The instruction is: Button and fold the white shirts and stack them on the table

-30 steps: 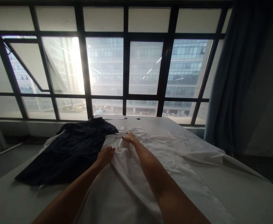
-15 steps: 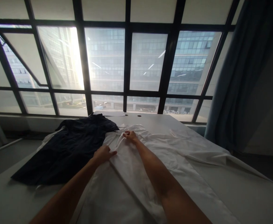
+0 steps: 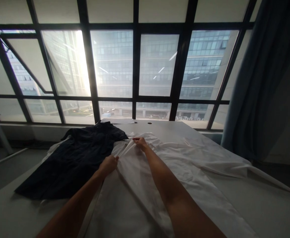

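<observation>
A white shirt-like garment (image 3: 135, 185) lies spread over the table, with wrinkles near its far end and a long sleeve-like strip reaching to the right. My left hand (image 3: 109, 164) is closed on its left edge, pinching the cloth. Farther off, my right hand (image 3: 140, 143) pinches the same garment near its top, and a taut fold runs between the two hands. Beside my left hand lies a dark navy garment (image 3: 77, 162), apparently a short-sleeved shirt, with some pale cloth showing from under its left side.
The white table (image 3: 169, 127) extends toward a large black-framed window (image 3: 135, 66). White paper-like sheets (image 3: 117, 121) lie at the table's far edge. A dark blue curtain (image 3: 254, 82) hangs at the right. At the far left stands another table's leg (image 3: 1, 134).
My left hand has closed its thumb onto the white cloth, where the thumb stuck out before. The fold between my hands looks tighter. The view has shifted slightly.
</observation>
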Demonstrator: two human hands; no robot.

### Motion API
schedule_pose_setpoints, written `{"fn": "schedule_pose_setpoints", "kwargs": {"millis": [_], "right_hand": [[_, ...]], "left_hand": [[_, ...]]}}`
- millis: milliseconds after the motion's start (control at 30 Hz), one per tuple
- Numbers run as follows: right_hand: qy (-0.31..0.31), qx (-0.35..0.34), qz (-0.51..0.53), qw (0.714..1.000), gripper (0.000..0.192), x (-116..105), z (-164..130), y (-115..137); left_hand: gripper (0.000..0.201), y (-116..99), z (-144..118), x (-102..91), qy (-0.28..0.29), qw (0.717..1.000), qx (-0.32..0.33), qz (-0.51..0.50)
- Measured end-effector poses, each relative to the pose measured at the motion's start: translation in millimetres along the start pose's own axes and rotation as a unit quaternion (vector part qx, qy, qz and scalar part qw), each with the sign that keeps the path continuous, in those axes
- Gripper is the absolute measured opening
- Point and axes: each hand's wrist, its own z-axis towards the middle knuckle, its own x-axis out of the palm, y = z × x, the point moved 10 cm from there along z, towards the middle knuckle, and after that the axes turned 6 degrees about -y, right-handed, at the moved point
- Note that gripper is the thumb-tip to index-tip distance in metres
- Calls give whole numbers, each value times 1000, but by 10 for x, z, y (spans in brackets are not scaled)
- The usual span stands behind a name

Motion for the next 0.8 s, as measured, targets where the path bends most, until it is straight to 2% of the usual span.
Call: {"fn": "schedule_pose_setpoints", "kwargs": {"millis": [100, 200, 300, 400, 500, 567, 633, 700, 733, 800], "right_hand": [[3, -26, -30, 999, 38, -19, -88, 68], [16, -89, -98, 991, 43, -49, -245, 235], [34, -182, -209, 960, 40, -38, -491, 427], [87, -236, -315, 915, 41, 100, -739, 461], [167, -229, -372, 884, 48, 291, -892, 336], [205, -208, -390, 873, 53, 377, -932, 245], [225, -192, -397, 869, 57, 423, -948, 195], [215, -197, -401, 868, 58, 419, -953, 217], [201, -203, -404, 869, 58, 398, -955, 241], [187, -203, -405, 872, 57, 351, -982, 257]], "left_hand": [[55, 15, -86, -66, -2, 1000, -30, -9], [50, -31, -170, -128, 6, 999, -33, -21], [33, -54, -189, -119, 23, 999, -28, -22], [28, -10, -165, -102, 27, 999, -40, -25], [33, -10, -194, -101, 50, 997, -51, -10], [34, -72, -244, -175, 36, 998, -49, 26], [35, -245, -296, -306, -26, 997, -6, 66], [41, -540, -371, -338, -81, 989, 106, 67], [45, -674, -419, -281, -84, 981, 169, 53], [52, -807, -487, -61, -42, 967, 252, 21]]}}
